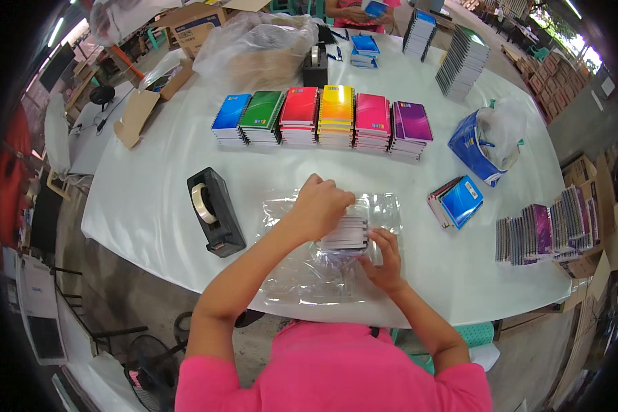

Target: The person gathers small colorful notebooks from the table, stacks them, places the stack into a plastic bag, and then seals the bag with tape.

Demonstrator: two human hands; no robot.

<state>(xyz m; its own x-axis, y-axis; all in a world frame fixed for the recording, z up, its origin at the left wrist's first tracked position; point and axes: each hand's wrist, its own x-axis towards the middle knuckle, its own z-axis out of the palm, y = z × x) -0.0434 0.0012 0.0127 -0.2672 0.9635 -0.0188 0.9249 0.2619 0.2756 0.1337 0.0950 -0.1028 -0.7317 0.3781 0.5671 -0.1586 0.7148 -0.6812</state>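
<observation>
A small stack of spiral notebooks (345, 235), white page edges showing, sits on a clear plastic sheet or bag (302, 278) in front of me. Over the far end of the stack my left hand (321, 209) is closed, fingers curled and knuckles up. What it pinches is hidden beneath it. My right hand (384, 263) grips the stack's near right side, thumb toward me and fingers along the edge. Left of the plastic stands a black tape dispenser (216, 213) with a roll of clear tape.
Beyond my hands runs a row of notebook stacks (335, 117) in several colours. At right are a smaller notebook pile (460, 201), a blue bag (475, 147) and a box of purple notebooks (549, 230). Across the table, a person (362, 12) holds a blue notebook.
</observation>
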